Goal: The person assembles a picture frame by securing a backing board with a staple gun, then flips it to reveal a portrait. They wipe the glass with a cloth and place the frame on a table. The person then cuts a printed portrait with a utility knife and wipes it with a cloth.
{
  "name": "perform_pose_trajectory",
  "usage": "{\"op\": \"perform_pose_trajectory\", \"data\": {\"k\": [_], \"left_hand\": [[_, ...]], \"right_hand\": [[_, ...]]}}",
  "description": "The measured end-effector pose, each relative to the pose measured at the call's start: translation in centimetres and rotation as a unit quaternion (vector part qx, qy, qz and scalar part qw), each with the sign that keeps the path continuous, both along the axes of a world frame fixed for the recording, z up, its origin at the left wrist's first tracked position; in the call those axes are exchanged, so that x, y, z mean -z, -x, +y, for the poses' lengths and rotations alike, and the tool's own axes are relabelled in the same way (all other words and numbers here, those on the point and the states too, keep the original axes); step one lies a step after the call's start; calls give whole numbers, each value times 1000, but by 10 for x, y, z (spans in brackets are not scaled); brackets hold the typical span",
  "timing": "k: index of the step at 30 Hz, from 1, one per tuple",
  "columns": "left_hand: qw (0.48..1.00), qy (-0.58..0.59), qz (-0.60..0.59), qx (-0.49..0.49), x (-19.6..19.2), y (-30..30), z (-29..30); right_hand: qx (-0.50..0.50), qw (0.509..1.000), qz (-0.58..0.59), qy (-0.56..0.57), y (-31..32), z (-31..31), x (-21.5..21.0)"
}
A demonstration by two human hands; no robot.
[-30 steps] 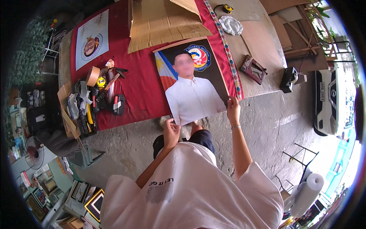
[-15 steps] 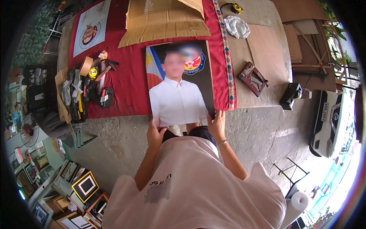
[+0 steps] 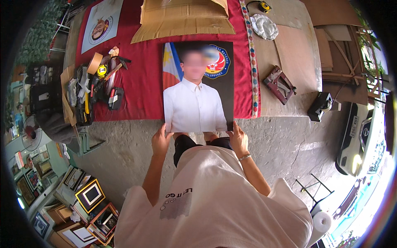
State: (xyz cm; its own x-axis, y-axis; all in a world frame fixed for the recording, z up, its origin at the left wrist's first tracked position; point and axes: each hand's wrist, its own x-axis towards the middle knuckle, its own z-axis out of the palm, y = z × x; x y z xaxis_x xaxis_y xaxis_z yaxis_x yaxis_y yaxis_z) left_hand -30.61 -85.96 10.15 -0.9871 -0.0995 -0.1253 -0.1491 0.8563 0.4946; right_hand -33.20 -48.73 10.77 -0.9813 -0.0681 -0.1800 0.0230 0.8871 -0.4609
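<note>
A large portrait print shows a person in a white shirt, with a flag and a round emblem behind. Its far part lies over the red cloth, and its near edge juts past the table toward me. My left hand pinches the near left corner between thumb and fingers. At the near right corner, my right hand grips the print the same way, a bracelet on its wrist. The fingertips under the sheet are hidden.
Flattened cardboard lies beyond the print. A tool box with tape and hand tools stands at left, near another printed sheet. On the right are a dark red frame-shaped tool, a tape dispenser and a tape measure.
The print now lies straighter and flatter, its tilt gone. Both hands keep hold of its near corners. The whole view has shifted slightly.
</note>
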Motion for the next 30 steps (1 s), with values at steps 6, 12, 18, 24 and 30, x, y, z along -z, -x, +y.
{"op": "perform_pose_trajectory", "data": {"k": [6,12,18,24,30], "left_hand": [[1000,-3,-4,3,-2,0,-2],[999,20,18,24,-2,0,-1],[1000,6,26,10,4,-5,1],[1000,2,25,-6,5,-9,0],[918,-251,-90,-294,-2,-29,32]], "right_hand": [[-24,1000,-14,0,6,4,-2],[-41,999,-12,15,7,8,1],[-19,1000,-6,19,12,6,-3],[-44,999,-16,9,16,12,-7],[50,999,0,0,131,57,-70]]}}
